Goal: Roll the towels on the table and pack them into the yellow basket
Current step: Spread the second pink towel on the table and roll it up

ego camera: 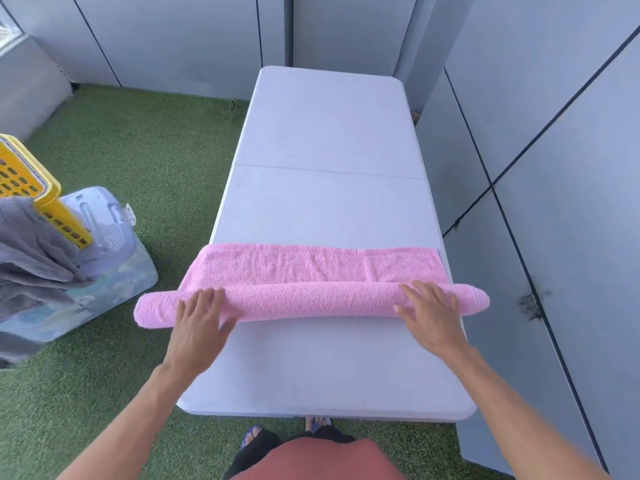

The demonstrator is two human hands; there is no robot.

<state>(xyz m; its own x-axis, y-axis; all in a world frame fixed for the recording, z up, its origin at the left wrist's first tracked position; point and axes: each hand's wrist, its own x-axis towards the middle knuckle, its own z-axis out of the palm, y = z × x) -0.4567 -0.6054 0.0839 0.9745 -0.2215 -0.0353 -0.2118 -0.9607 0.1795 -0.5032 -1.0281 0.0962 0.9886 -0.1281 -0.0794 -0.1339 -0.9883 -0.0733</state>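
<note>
One pink terry towel [311, 289] lies across the near half of the long white folding table [325, 133], mostly rolled, with a flat strip left on its far side. The left hand [199, 318] and right hand [429, 311] press flat on the roll, fingers straight. At far left, one yellow perforated plastic basket [38, 188] holds grey towels [31, 251], beside one clear lidded plastic tub [107, 258] on green artificial turf [121, 150].

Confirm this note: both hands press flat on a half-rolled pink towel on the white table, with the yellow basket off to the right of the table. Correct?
Not quite. The head view shows the yellow basket to the left of the white table, not the right. Otherwise correct: left hand and right hand press flat on the half-rolled pink towel.
</note>
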